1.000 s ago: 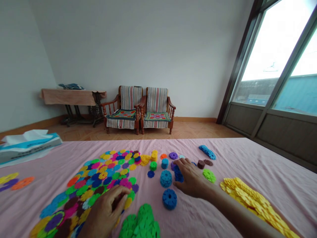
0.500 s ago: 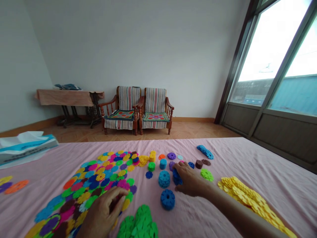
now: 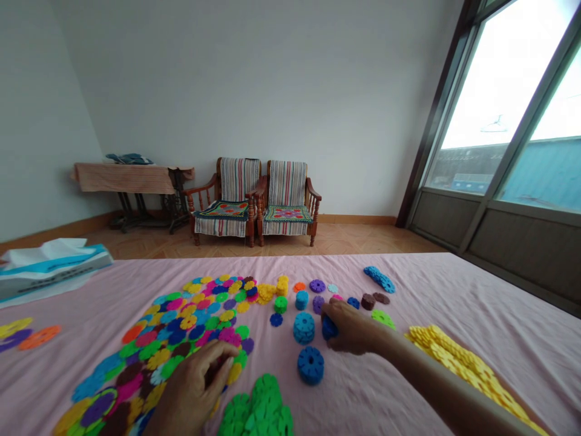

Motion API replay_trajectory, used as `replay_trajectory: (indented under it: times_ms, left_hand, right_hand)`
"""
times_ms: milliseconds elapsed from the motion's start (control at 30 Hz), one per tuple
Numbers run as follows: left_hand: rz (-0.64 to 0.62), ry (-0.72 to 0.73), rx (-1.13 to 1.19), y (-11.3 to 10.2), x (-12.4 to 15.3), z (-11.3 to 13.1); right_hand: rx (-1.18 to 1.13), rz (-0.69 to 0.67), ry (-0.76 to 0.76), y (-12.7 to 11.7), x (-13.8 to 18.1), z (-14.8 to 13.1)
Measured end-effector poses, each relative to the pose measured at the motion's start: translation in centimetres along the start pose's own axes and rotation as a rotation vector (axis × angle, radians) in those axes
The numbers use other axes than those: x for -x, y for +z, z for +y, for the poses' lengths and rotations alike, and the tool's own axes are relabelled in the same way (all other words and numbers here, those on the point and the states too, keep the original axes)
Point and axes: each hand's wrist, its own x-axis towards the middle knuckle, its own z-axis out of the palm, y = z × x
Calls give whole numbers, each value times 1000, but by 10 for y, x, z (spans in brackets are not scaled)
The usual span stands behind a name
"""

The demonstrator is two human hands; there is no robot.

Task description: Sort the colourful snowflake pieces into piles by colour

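Note:
My right hand (image 3: 349, 327) is closed around a stack of dark blue snowflake discs (image 3: 329, 328), mostly covered by the fingers. Left of it stand a light blue disc stack (image 3: 304, 327) and a blue disc stack (image 3: 311, 365). My left hand (image 3: 200, 378) is curled, thumb and fingertips together, over the right edge of a wide spread of mixed coloured discs (image 3: 188, 323). Whatever it may hold is hidden. A heap of green discs (image 3: 258, 409) lies between both hands, nearer to me.
Behind the hands are small stacks: green (image 3: 280, 304), light blue (image 3: 302, 300), yellow (image 3: 282, 285) and brown (image 3: 368, 301). Yellow discs (image 3: 467, 372) lie in long rows at right, and a blue row (image 3: 379, 279) farther back. A tissue pack (image 3: 54, 272) sits at left on the pink cloth (image 3: 417, 278).
My right hand has tightened around the dark blue stack, its fingers now covering more of it. My left hand keeps nearly the same pose. The whole view has shifted slightly.

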Motion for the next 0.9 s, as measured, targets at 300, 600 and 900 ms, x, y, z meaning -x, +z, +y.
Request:
replay_trajectory:
  times_ms: [300,600,900]
  left_hand:
    - [18,-4,7,1,0,2]
    - [25,-6,35,0,-1,2]
    - [23,-15,35,2,-1,-5]
  right_hand:
    - [-39,98,-31,18,11,5]
    - [-98,307,-78,33,34,8]
    - [-111,552,384,-20,15,141]
